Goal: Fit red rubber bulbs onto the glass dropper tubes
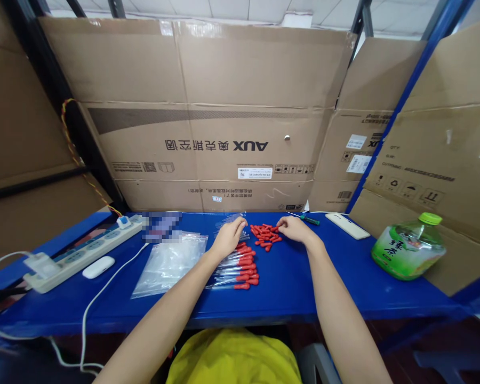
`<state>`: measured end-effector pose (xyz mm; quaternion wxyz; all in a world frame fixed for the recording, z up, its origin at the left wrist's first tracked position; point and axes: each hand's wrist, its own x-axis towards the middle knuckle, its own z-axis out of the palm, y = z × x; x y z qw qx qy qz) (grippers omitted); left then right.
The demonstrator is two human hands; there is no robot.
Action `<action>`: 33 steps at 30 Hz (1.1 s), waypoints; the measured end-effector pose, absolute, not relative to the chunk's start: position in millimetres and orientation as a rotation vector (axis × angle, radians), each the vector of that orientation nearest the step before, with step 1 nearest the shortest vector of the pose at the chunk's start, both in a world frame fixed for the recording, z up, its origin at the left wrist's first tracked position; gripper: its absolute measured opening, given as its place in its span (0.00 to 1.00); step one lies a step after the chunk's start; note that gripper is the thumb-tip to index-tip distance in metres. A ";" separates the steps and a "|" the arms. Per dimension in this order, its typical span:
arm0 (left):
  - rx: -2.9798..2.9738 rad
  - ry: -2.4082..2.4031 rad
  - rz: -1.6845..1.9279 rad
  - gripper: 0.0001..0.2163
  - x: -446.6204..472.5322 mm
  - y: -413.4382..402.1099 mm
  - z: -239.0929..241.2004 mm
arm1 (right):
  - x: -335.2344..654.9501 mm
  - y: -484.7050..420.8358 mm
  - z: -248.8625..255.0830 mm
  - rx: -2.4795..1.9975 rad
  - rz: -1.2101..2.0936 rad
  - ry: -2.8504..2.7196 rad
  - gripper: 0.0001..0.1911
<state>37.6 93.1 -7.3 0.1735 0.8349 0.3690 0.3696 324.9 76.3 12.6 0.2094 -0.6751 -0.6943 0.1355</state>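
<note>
My left hand is closed in a pinch over the loose clear glass tubes, and a thin tube seems to be between its fingertips. At the right edge of a pile of red rubber bulbs, my right hand is closed, its fingertips pinching what looks like one red bulb. Below my left hand lie several droppers, glass tubes capped with red bulbs, side by side with the bulbs toward the right. My left wrist and forearm hide part of their tubes.
Clear plastic bags lie left of the droppers. Further left are a power strip, a white case and a cable. A green-handled screwdriver, white phone and green bottle are at right. Cardboard walls the blue table.
</note>
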 end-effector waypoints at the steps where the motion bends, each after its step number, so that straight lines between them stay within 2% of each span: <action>1: 2.356 1.061 1.046 0.15 37.5 92.2 -6.8 | 324.8 76.4 12.3 -1.874 0.355 -1.925 0.10; 17: 2.378 1.106 1.000 0.14 39.3 96.8 -12.8 | 300.5 72.0 17.5 -1.801 0.107 -1.931 0.06; 28: 2.363 1.114 1.031 0.13 38.3 98.2 -14.6 | 323.8 68.4 16.3 -2.080 0.120 -1.849 0.04; 30: 2.346 1.142 1.025 0.13 38.5 98.6 -15.3 | 324.7 69.0 17.3 -2.039 0.116 -1.825 0.07; 33: 2.333 1.153 1.031 0.12 39.2 99.0 -15.9 | 319.2 71.6 19.2 -1.816 0.132 -1.789 0.16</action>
